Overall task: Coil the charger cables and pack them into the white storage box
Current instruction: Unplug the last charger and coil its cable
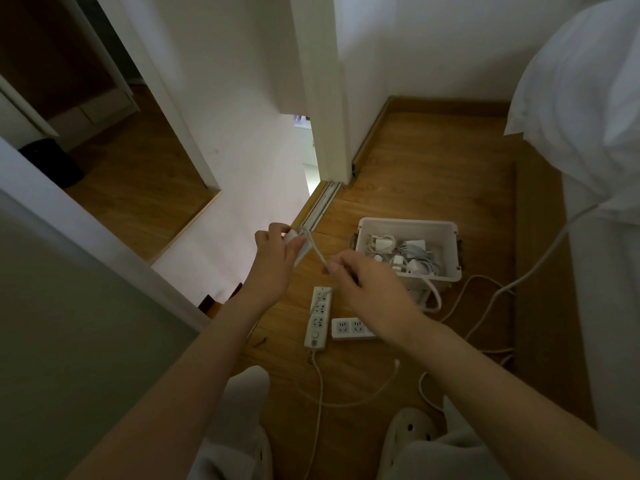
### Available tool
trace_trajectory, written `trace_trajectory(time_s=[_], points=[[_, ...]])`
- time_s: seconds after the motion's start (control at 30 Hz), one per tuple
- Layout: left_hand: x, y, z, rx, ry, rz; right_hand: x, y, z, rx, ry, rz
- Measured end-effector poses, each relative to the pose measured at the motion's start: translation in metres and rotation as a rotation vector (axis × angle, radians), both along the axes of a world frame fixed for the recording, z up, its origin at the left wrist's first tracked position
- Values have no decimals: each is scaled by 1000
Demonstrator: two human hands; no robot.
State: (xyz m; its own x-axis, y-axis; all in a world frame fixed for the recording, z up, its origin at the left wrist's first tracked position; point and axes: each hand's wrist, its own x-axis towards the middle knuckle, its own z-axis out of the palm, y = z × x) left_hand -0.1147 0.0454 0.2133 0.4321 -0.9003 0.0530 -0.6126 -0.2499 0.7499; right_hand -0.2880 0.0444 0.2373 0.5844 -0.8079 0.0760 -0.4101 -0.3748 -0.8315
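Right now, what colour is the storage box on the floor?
The box is white; head view.

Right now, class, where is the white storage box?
In the head view, the white storage box sits on the wooden floor right of centre, just beyond the right hand, with a power strip to its near left.

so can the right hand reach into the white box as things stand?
Probably yes: the white box sits open-topped just beyond the right hand, nothing between. But that hand is pinching the cable, so it isn't free.
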Motion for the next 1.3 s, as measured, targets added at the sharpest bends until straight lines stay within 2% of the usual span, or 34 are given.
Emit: trace_trajectory(time_s=[0.1, 0.17, 0.33, 0.4, 0.53, 0.63, 0.7, 0.83, 0.9, 1.03, 1.07, 1.13, 1.3], points=[[-3, -6, 3, -52, 181, 42, 6, 8, -6, 29, -4, 27], [-3, -5, 6, -79, 208, 35, 7, 7, -6, 62, -37, -45], [7, 4, 6, -119, -137, -120, -4, -15, 9, 255, -269, -422], [7, 5, 5, -108, -180, -144, -7, -19, 10, 274, -301, -464], [6, 4, 5, -96, -150, -55, -1, -5, 7, 300, -303, -317], [4, 4, 7, -95, -81, 39, 8, 10, 0, 284, -204, -116], [1, 2, 10, -114, 40, 97, 17, 19, -10, 255, -105, 10], [-6, -2, 17, -55, 462, 170, 29, 32, -23, 209, -2, 183], [-13, -3, 19, -35, 763, 177, 30, 34, -27, 216, 13, 259], [-15, 3, 35, -83, 1486, 125, 27, 25, -33, 217, 90, 336], [-12, 6, 39, -86, 1580, 76, 24, 18, -34, 213, 110, 336], [-6, 11, 44, -45, 1548, -51, 15, 2, -35, 185, 159, 321], [5, 22, 48, 150, 1288, -326, -5, -24, -33, 61, 188, 269]])
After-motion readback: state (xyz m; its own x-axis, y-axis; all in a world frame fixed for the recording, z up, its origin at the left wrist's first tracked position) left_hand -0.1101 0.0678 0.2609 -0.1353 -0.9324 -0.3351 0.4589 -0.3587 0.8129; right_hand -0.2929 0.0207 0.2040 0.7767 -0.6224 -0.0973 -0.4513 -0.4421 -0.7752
